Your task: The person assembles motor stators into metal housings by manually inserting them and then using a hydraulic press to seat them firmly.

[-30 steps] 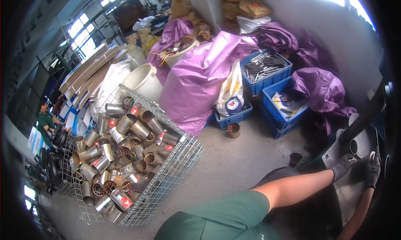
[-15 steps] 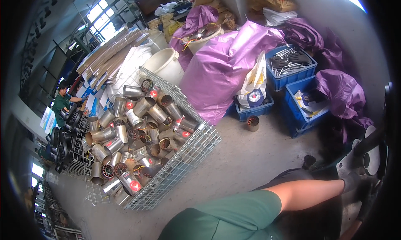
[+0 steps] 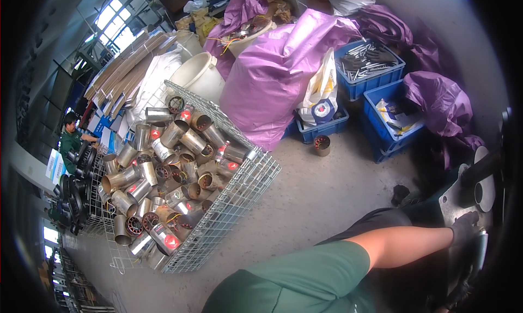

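My left arm, in a green sleeve, stretches to the far right. My left hand [image 3: 464, 229], in a dark glove, is at a grey metal plate [image 3: 450, 201] with its fingers bent; what they hold, if anything, I cannot make out. Just beyond it a shiny metal tube [image 3: 480, 251] stands nearly upright. Below that tube my right hand [image 3: 459, 295], also dark-gloved, is dim at the rim, its fingers unclear. A short metal cylinder [image 3: 484, 195] with an open end sits above my left hand, beside a dark bar [image 3: 480, 174].
A wire cage [image 3: 229, 217] holds many metal motor housings [image 3: 121, 178]. One housing [image 3: 322, 145] stands on the floor near blue crates [image 3: 376, 84]. A purple sack [image 3: 267, 78] and a white bucket [image 3: 201, 78] stand behind the cage. A person [image 3: 71, 141] works at far left.
My left hand has risen slightly along the metal plate. The shiny tube now shows below it. The whole scene has shifted a little up and left as my head turned.
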A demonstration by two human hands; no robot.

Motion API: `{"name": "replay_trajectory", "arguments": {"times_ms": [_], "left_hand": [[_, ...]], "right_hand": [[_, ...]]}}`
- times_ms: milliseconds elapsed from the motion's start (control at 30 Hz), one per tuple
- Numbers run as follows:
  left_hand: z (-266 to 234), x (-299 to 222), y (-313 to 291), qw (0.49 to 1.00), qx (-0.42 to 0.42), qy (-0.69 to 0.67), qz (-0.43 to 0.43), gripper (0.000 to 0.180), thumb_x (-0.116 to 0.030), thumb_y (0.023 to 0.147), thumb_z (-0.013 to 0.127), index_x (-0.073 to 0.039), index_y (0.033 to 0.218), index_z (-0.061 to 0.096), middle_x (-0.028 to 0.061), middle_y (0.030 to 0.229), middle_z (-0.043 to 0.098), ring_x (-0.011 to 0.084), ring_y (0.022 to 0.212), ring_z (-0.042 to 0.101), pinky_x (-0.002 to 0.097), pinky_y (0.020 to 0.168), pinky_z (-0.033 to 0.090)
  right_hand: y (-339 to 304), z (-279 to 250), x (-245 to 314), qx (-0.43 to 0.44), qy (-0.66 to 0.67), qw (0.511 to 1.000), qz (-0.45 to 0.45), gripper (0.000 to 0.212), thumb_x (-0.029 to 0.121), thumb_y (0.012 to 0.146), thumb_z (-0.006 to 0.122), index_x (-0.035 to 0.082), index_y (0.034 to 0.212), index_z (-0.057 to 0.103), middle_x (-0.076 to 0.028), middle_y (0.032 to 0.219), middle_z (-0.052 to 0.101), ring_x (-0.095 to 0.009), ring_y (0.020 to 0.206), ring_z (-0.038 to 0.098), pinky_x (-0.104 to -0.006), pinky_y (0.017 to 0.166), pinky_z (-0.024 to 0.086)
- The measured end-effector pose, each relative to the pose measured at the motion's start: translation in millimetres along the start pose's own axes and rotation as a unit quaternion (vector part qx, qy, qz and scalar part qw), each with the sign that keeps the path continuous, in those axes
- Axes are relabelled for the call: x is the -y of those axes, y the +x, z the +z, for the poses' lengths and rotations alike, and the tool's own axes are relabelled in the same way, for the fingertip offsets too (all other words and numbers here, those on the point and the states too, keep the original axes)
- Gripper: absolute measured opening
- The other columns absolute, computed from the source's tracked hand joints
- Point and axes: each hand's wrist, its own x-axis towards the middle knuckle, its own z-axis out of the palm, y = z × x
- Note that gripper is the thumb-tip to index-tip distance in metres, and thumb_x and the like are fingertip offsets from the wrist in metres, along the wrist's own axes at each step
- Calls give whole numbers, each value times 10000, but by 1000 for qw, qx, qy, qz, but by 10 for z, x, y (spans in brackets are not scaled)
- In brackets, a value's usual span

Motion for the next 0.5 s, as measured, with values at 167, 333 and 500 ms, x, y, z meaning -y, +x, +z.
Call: {"name": "replay_trajectory", "arguments": {"times_ms": [167, 333, 500], "left_hand": [[54, -90, -261, 998, 12, 47, 49, 457, -262, 942, 770, -25, 1281, 576, 208, 1137, 700, 382, 1035, 701, 450, 885, 559], [267, -68, -360, 990, 75, 116, 41, 335, -261, 1039, 642, -41, 1283, 577, 204, 904, 716, 376, 868, 729, 443, 794, 563], [406, 201, -347, 994, 49, 30, 90, 460, -214, 1087, 531, -97, 1530, 484, 292, 1175, 708, 448, 1116, 699, 487, 965, 550]], "right_hand": [[-157, -113, -193, 51, 161, 985, 37, 876, 379, 968, 731, 123, 1683, 295, -189, 1481, 565, -322, 1339, 579, -435, 1120, 503], [-267, -276, -383, 93, 291, 950, 64, 858, 314, 979, 713, 151, 1699, 275, -172, 1533, 526, -315, 1366, 562, -436, 1124, 504], [-258, -472, -384, 142, 370, 916, 70, 850, 249, 990, 695, 179, 1715, 255, -155, 1584, 488, -308, 1392, 546, -438, 1128, 504]]}}
